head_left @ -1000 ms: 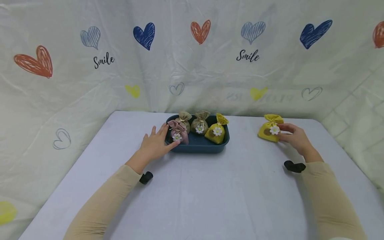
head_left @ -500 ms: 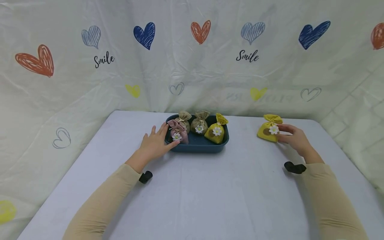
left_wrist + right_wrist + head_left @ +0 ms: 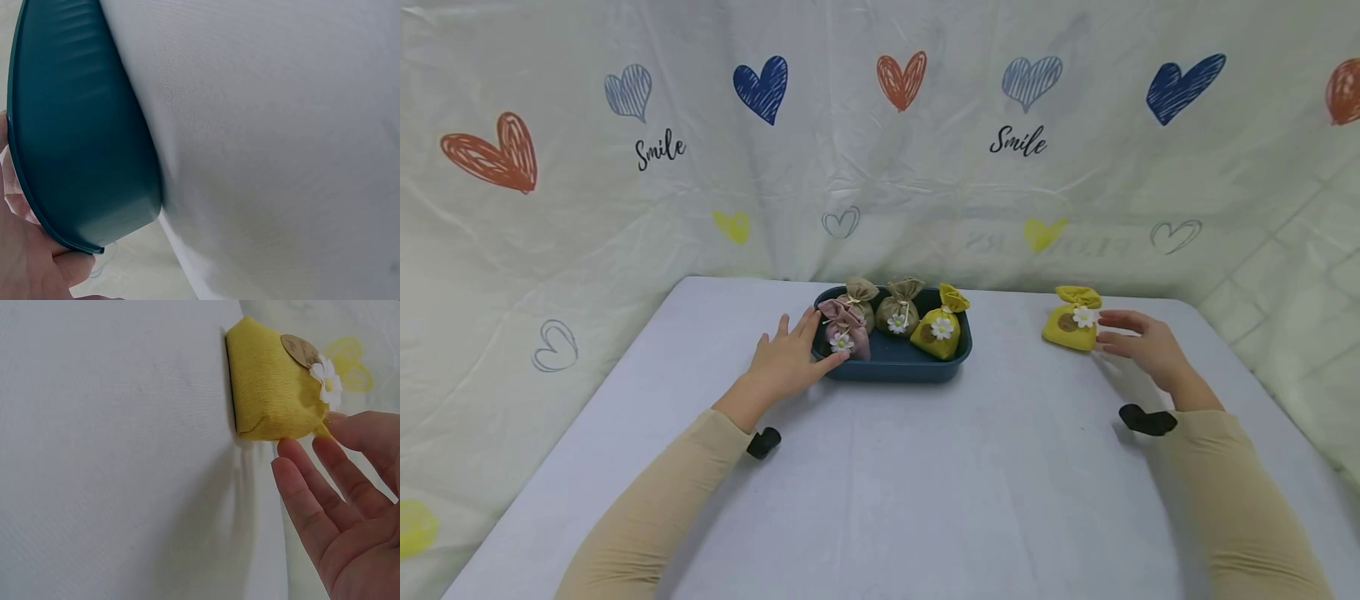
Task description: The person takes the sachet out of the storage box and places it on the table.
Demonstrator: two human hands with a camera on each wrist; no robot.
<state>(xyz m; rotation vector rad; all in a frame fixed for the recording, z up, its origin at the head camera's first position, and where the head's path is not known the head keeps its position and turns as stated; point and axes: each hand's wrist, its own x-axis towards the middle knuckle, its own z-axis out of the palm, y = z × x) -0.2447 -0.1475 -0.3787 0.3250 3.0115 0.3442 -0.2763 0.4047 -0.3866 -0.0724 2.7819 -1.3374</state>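
Beige cloth sleeves: stretched back from both wrists, wrinkled along the forearms.
Small black rounded pieces: one at the inner side of each wrist.
Smooth white worktop: beneath both hands and wide between them.
Left hand: bare, fingers spread, laid against the near end of a dark teal, rounded-rectangular, plastic-looking tray, thumb along the front rim.
Right hand: bare, relaxed, thumb parted from the fingers; tips right at the side of a plump yellow woven-cloth pouch, contact hard to tell.
Pouch by the right fingertips: upright on the worktop, outside the tray, gathered at the neck, with round brown tag and white flower.
Beside the left thumb, in the tray: plump pink cloth pouch.
Tray's far end from the left hand: second plump yellow cloth pouch.
Deeper in the tray: two plump tan cloth pouches, one partly hidden behind the pink.
Beyond both hands: off-white hanging sheet printed with coloured hearts and "Smile".
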